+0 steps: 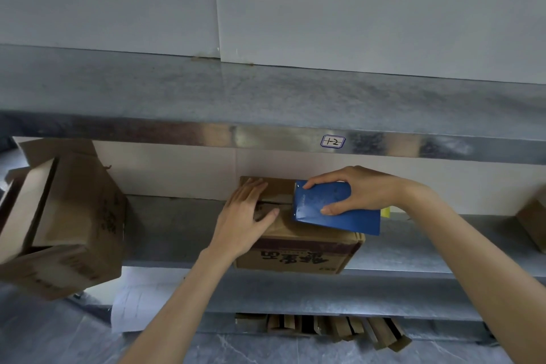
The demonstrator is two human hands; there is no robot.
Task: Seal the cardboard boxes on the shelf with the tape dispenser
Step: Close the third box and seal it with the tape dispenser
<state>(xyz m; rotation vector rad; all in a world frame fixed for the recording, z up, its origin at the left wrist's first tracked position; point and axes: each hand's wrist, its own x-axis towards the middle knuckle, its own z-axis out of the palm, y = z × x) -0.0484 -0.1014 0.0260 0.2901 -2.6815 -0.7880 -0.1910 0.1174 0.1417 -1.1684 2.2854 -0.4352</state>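
Flat left hand point(245, 210) holds down the brown cardboard box point(298, 257) mid-frame on the grey metal shelf point(177, 230); right hand point(365, 189) grips the blue tape dispenser point(334, 211) atop it, seemingly poised to tape the seam point(274, 203).

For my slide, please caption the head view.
Left hand presses cardboard box flaps; right hand holds blue tape dispenser on top.

Light is falling cool, soft and even from above; brightness is moderate. The upper shelf edge point(260, 134) is throwing a dull glare patch left of its label point(333, 141). The left hand point(245, 216) is casting a faint shadow on the middle box point(298, 254). Wide-angle distortion is bowing shelf lines and stretching the left box point(68, 216). Detail is reading slightly soft throughout.
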